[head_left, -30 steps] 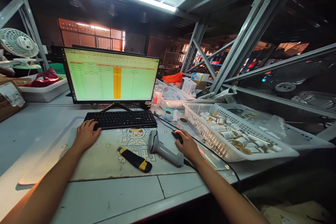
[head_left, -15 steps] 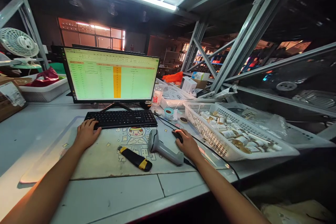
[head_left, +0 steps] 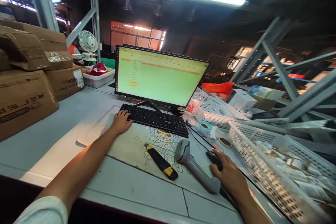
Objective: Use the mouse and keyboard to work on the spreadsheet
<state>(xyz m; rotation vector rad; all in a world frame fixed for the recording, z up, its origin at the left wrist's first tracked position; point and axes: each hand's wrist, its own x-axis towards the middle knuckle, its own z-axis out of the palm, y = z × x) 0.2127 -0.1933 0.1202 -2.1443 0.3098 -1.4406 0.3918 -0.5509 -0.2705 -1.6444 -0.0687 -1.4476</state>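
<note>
Head view had my left hand [head_left: 120,123] lying over the left end of the black keyboard [head_left: 157,119], its fingers a little apart and resting on the keys without gripping anything, while my right hand [head_left: 232,175] was curled over the black mouse [head_left: 214,160], thumb along its near side, on the printed mat [head_left: 123,148]. Between my hands, on that same mat, lay a black and yellow utility knife [head_left: 161,162] and, nearer the mouse, a grey scanner [head_left: 198,169] whose handle end sat just beside my right hand. Behind the keyboard stood the monitor [head_left: 160,77], lit with a pale green spreadsheet too small for me to read. A blue-edged roll [head_left: 204,126] lay off the keyboard's right end, and to my right a white perforated basket [head_left: 258,162] held blurred, white-labelled containers [head_left: 294,169]. Cardboard boxes [head_left: 22,99] were stacked at the table's [head_left: 139,190] left
</note>
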